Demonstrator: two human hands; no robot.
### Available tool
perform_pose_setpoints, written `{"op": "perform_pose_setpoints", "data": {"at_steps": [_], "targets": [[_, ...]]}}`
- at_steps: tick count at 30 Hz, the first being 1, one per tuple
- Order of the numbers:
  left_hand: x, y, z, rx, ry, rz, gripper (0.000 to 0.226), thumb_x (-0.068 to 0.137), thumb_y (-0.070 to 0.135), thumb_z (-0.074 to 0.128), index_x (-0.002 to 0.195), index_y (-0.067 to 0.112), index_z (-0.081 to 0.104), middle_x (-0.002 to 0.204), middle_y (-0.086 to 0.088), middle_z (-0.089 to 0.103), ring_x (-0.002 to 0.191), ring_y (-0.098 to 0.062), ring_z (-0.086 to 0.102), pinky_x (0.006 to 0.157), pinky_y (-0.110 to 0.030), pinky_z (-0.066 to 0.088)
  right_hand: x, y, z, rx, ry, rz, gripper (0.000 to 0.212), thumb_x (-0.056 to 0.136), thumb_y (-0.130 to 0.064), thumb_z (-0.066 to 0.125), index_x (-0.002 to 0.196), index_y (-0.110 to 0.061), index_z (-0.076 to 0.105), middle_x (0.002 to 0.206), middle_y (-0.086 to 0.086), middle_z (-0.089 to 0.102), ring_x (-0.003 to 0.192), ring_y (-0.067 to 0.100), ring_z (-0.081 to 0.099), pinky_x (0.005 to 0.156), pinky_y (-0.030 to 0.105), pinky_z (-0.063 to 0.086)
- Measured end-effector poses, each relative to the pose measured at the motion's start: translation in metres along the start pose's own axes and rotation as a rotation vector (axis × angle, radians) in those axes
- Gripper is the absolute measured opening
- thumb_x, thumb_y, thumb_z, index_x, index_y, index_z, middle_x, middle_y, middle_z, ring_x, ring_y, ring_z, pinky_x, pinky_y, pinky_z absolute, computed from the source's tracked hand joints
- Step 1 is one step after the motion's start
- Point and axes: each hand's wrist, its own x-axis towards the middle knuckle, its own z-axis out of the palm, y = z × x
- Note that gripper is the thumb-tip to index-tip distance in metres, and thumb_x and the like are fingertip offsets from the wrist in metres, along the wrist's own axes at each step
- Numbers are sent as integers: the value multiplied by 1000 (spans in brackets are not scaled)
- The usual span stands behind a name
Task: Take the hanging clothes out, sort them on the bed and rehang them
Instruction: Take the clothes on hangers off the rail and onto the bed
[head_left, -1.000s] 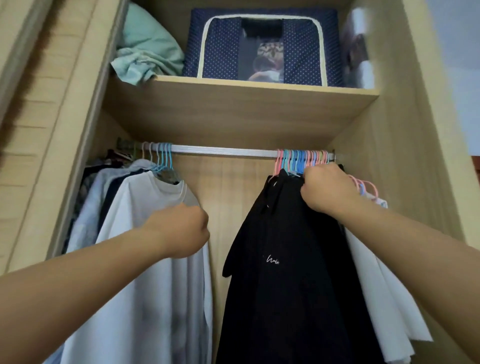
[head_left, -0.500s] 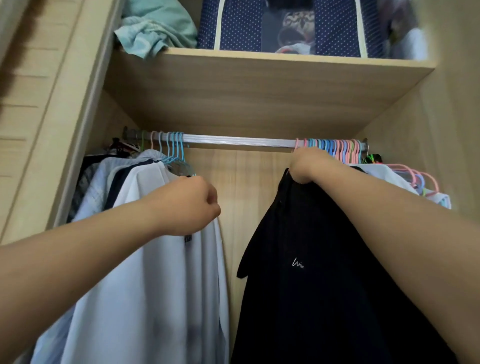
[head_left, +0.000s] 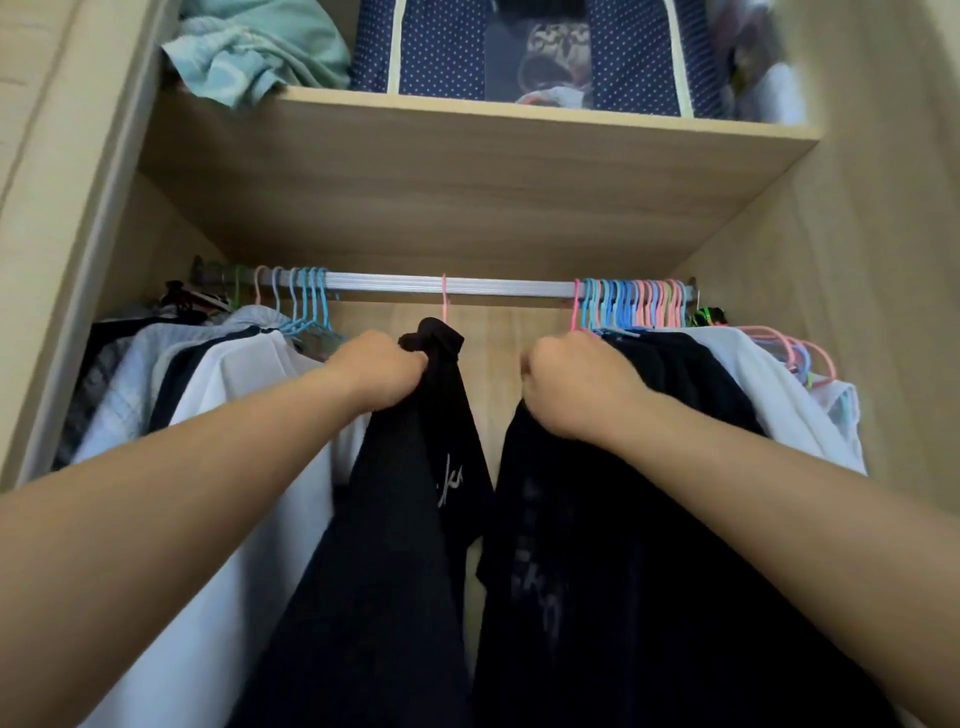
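The left hand (head_left: 382, 371) is gripping a black shirt (head_left: 395, 519) hanging at twelve o'clock. The right hand (head_left: 576, 387) is clenching dark clothes (head_left: 623, 545); its fingers are hiding behind the knuckles.

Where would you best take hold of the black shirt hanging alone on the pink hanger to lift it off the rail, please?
Grip the black shirt at its collar, just under the pink hanger, coming from the front. The hook rides over the rail, so it likely has to go up first.

A light wood-grain wardrobe (head_left: 857, 218) — one shelf (head_left: 467, 171) across, a navy dotted storage box (head_left: 441, 47) on it.
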Motion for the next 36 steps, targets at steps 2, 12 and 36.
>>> {"op": "perform_pose_setpoints", "data": {"at_steps": [2, 12, 36], "targets": [[6, 4, -3, 22, -2, 39, 29, 98, 26, 52, 106, 1, 63, 105, -18, 67, 94, -34, 66, 83, -40, 55, -2, 26, -13, -199, 32, 42, 13, 92, -20, 52, 97, -13, 63, 87, 9, 57, 93, 32, 56, 70, 34, 42], [24, 40, 3, -71, -206, -188, 20, 101, 13, 42, 85, 10, 53, 81, -10, 56, 74, -23, 55, 68, -29, 44, 6, 70, -26, -363, -65, 174, 30, 94, -29, 53, 117, -12, 60, 119, 14, 60, 112, 33, 53, 77, 37, 40], [-108, -133, -11, 575, -53, 12, 16, 94, 22, 47, 100, 18, 62, 113, -14, 67, 105, -34, 62, 85, -36, 51, 24, 45, 11, -398, -3, 283, 26, 93, -29, 56, 109, -10, 64, 113, 17, 63, 109, 36, 56, 91, 40, 43]]}}
